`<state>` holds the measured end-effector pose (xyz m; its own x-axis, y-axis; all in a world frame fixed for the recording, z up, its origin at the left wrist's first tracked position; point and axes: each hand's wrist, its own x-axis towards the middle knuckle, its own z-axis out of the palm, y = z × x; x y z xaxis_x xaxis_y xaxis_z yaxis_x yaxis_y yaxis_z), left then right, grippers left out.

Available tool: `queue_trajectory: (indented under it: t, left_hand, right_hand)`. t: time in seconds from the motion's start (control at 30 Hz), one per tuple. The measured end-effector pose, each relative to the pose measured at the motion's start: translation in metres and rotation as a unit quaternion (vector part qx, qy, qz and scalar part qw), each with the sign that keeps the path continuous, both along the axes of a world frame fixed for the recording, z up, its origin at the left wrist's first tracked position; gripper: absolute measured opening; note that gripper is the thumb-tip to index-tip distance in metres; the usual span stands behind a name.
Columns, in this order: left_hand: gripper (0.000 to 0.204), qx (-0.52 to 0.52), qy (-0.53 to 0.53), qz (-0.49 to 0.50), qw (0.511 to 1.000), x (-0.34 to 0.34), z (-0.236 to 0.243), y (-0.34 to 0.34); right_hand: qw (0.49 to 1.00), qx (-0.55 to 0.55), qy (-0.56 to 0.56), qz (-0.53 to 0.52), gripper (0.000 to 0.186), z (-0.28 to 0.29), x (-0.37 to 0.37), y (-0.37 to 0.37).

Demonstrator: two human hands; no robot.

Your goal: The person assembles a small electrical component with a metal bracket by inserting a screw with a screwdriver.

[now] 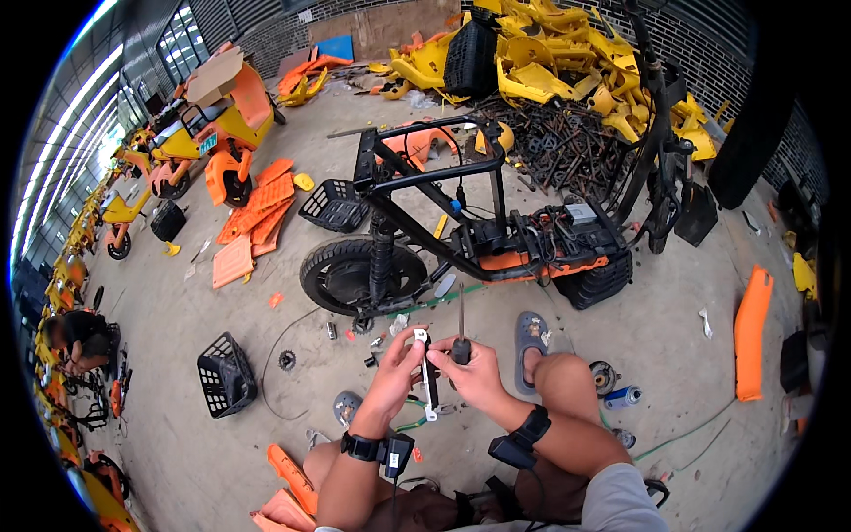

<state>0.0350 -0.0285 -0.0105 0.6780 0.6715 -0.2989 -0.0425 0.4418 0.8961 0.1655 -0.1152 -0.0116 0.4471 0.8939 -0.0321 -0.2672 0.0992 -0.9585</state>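
My left hand [396, 376] grips a narrow black part with white ends [431, 387], held upright in front of me. In my right hand [481, 379] is a screwdriver [461, 349], its dark handle in the fingers and its shaft pointing up and away. The right thumb and fingertips also meet the upper section of the narrow part. Beyond both hands stands a stripped scooter frame [378, 257], with a black rear wheel [321, 273] at left and exposed wiring and electronics [567, 232] on its floor section.
A black basket [227, 376] sits left of me; another [334, 206] lies behind the wheel. A blue spray can [622, 397] and an orange panel [753, 335] are at right. Yellow panels [541, 71] and dark metal parts [558, 146] are heaped behind. Another person [84, 337] crouches far left.
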Motion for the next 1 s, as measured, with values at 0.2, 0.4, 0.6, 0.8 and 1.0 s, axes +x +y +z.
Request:
queue_trajectory:
  t: [0.2,0.4,0.6,0.8,1.0]
  left_hand:
    - [0.039,-0.001,0.006,0.028,1.000,0.001,-0.006,0.000]
    - [0.038,-0.032,-0.013,0.038,0.999,0.001,-0.009,0.001]
    - [0.039,-0.017,-0.020,0.054,0.998,-0.001,-0.006,0.000]
    - [0.036,0.005,-0.015,0.036,0.999,0.003,-0.008,-0.001]
    - [0.041,0.029,0.035,0.042,0.998,0.004,0.000,0.000]
  right_hand:
    - [0.997,-0.015,-0.071,-0.016,0.021,-0.006,-0.004,0.000]
    - [0.998,0.029,-0.057,-0.014,0.028,-0.019,-0.013,-0.003]
    - [1.000,-0.008,-0.017,0.010,0.025,-0.018,-0.012,-0.004]
    - [0.993,0.040,-0.097,-0.050,0.017,-0.016,-0.007,0.001]
    - [0.986,-0.011,-0.155,-0.053,0.015,-0.009,-0.002,0.001]
